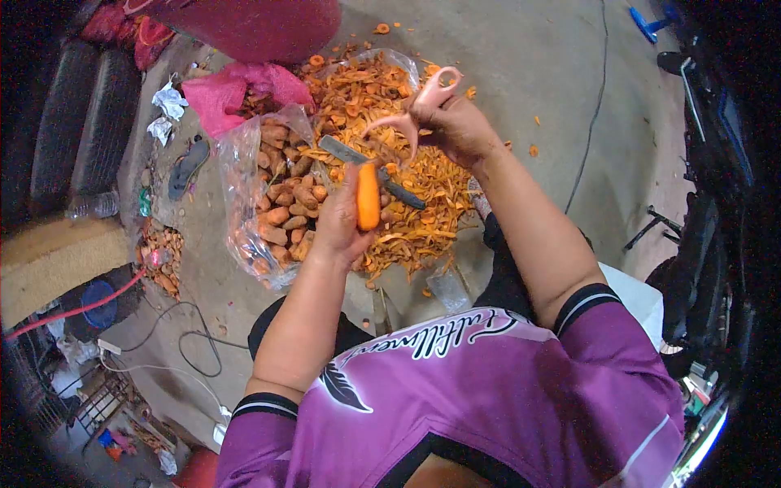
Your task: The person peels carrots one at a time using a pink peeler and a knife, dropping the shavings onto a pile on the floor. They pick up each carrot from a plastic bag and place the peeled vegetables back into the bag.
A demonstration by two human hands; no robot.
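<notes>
My left hand [338, 220] is closed around a peeled orange carrot [368, 197], held upright over the heap. Pink and Y-shaped, a peeler [437, 91] is in my right hand [464, 134], its forked end pointing toward the carrot but apart from it. A knife [404, 193] with a grey blade and dark handle passes behind the carrot and my left fingers; I cannot tell whether those fingers touch it. Orange peelings [423, 236] spread below both hands. Left of them, unpeeled carrots [281, 195] lie in a clear plastic bag [236, 187].
A large red tub [244, 28] and a pink mesh sack [213, 106] stand beyond the carrots. On the left floor are a slipper [189, 167], crumpled paper [169, 100] and a looped dark cable [183, 337]. Another cable [598, 106] runs along the right floor.
</notes>
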